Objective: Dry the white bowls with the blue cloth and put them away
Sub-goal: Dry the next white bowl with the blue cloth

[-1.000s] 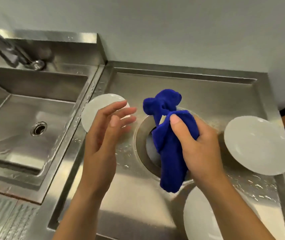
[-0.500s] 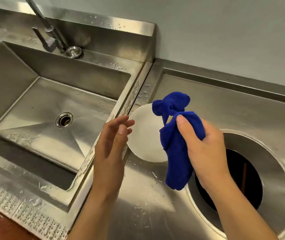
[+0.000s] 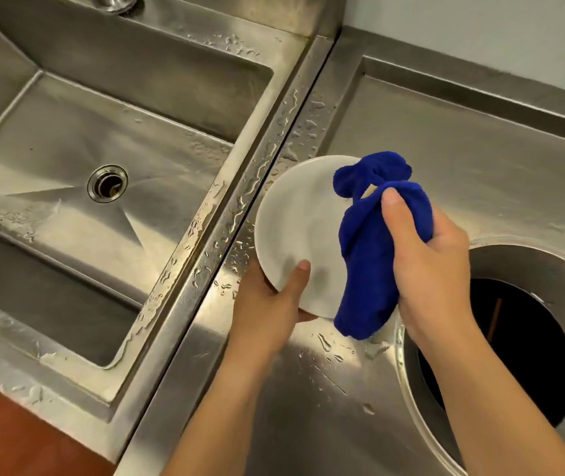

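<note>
A white shallow bowl (image 3: 303, 231) is tilted up off the wet steel counter, its inside facing me. My left hand (image 3: 271, 304) grips its lower rim, thumb over the edge on the inside and fingers hidden behind. My right hand (image 3: 432, 269) is closed around a bunched blue cloth (image 3: 370, 249), which hangs in front of the bowl's right part and covers it. Whether the cloth touches the bowl cannot be told.
A deep steel sink (image 3: 109, 187) with a drain (image 3: 107, 183) lies to the left. A round open hole (image 3: 514, 345) in the counter sits at the right under my right forearm. The counter (image 3: 446, 149) runs back to a raised edge and wall; water drops lie around.
My left hand went from open beside the bowl to gripping its lower rim and tilting it up. The view shifted left and down; the other bowls at the right have left the frame.
</note>
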